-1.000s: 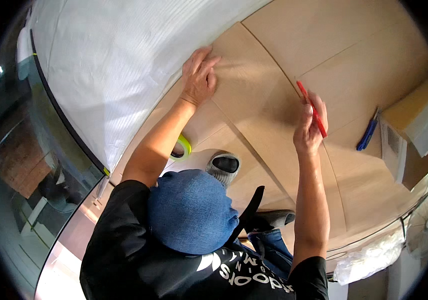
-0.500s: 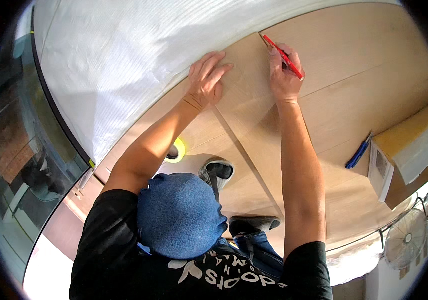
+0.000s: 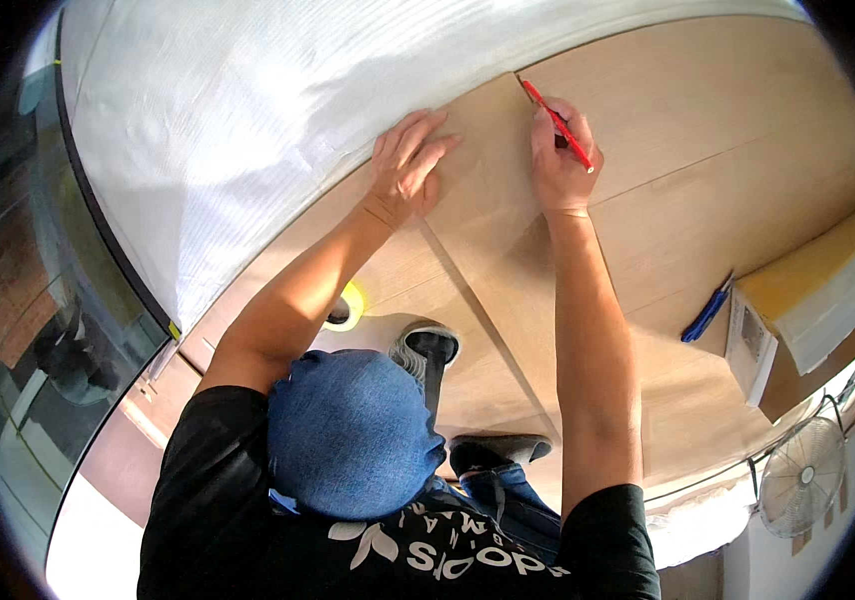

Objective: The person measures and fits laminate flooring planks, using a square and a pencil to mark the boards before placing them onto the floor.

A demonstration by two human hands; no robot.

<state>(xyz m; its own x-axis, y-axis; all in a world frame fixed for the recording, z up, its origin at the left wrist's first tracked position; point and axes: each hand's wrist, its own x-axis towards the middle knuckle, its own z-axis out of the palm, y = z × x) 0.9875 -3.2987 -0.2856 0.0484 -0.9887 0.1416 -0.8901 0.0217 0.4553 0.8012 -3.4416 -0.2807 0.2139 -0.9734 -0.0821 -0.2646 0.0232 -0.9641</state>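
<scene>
Pale wood-grain planks spread across the floor, meeting a large expanse of white, finely ribbed sheeting along a curved line at the upper left. A slim, straight red pencil slants over the far end of a long, pale wood-grain board, its tip at or just above the board's far right corner, close to that sheeting; whether the tip touches cannot be told. The right hand is closed around the pencil in a writing grip, thumb and fingers gathered along the shaft. The left hand holds nothing: it lies palm down with fingers loosely spread, at the board's left side near the edge of the sheeting, and seems to be bracing there.

Judging by the grip and the placing of the tip, the step in hand looks like marking at that corner. The next move would call for a light, controlled stroke of the pencil, with the left hand kept steady so that nothing slips.

Farther out, a round roll of yellow-green tape sits beside the left forearm, near a grey slip-on shoe. Off to the right, a blue-handled cutter lies just beside an open brown cardboard box; beyond them stands a round wire-caged fan.
</scene>
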